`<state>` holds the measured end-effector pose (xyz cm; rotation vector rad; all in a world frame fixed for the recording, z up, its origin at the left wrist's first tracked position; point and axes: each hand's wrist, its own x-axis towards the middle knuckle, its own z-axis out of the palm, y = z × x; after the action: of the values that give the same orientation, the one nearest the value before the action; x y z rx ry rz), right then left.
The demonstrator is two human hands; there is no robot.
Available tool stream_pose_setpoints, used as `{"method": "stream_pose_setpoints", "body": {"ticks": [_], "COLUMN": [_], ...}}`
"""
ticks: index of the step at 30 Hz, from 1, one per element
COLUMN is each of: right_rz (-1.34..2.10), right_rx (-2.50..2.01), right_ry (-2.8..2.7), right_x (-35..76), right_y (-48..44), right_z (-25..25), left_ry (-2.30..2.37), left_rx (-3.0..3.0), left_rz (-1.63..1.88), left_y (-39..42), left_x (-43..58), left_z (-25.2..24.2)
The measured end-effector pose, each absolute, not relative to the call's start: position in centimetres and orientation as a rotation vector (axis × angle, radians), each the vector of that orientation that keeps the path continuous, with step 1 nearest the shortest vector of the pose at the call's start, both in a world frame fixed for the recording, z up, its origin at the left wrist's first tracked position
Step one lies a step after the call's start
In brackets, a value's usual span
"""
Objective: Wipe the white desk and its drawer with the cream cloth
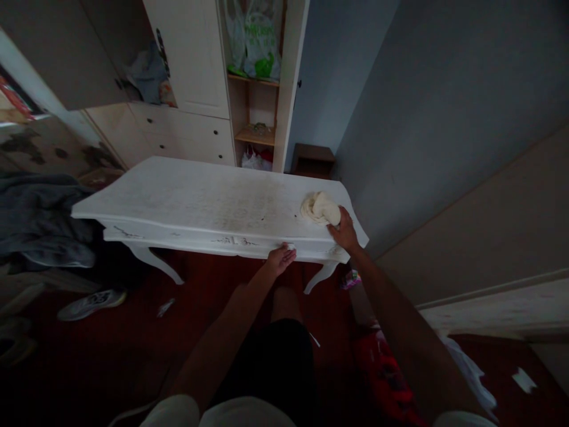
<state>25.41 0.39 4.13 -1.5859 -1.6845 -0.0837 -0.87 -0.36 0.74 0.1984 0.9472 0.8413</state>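
A white table (200,190) with curved legs and carved trim along its front stands before me. My right hand (344,231) grips a bunched cream cloth (320,207) that rests on the right part of the tabletop. At the table's front edge, my left hand (281,260) has its fingers curled around a small white piece (291,246), whose kind I cannot make out. Grey smudges and a few dark specks mark the tabletop's middle, left of the cloth.
Behind the table stands a white wardrobe (191,59) with open doors and plastic bags (260,44) on a shelf. Dark clothing (40,219) is heaped at left, above a shoe (91,305). A red bag (384,379) lies on the floor at right, near the wall.
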Motion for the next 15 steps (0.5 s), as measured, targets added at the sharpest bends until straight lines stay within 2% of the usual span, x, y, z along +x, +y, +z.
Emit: {"method": "stream_pose_setpoints", "body": {"ticks": [8, 15], "right_rz": [-0.044, 0.179], "right_rx": [-1.506, -1.406], "right_ry": [-1.421, -1.126], "right_x": [24.3, 18.8], "right_y": [-1.6, -7.1], "right_z": [4.9, 6.1], "left_ry": [0.828, 0.747], "left_rx": [0.599, 0.877], "left_rz": [0.559, 0.826], "left_y": [-2.6, -2.5], "left_x": [-5.6, -9.8], "left_z": [3.4, 7.4]}}
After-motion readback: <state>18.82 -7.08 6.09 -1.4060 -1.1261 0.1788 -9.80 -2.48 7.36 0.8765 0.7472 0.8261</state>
